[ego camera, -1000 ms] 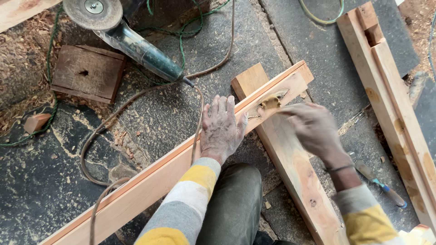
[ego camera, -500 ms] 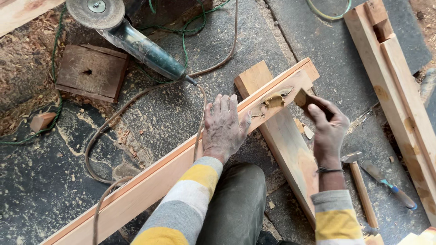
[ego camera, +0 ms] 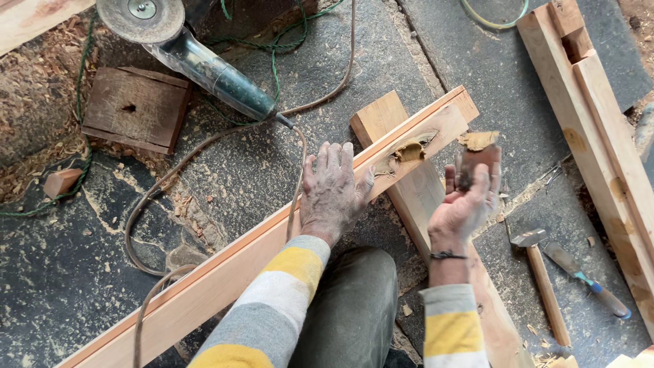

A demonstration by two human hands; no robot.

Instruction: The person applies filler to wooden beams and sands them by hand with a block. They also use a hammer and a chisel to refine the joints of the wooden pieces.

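long plank (ego camera: pixel 225 272) cut off bottom-left; grinder disc (ego camera: pixel 139 17) cropped at top.

We've got long sleeves w/ grey, yellow & white stripes, a dark band on our right wrist (ego camera: pixel 449 255), olive-green trousers (ego camera: pixel 354 307). Both hands dusty w/ sawdust.

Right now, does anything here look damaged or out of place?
Yes. The long wooden board has a rough, torn hollow near its far end. The right hand holds a small wood block. Wood shavings litter the floor.
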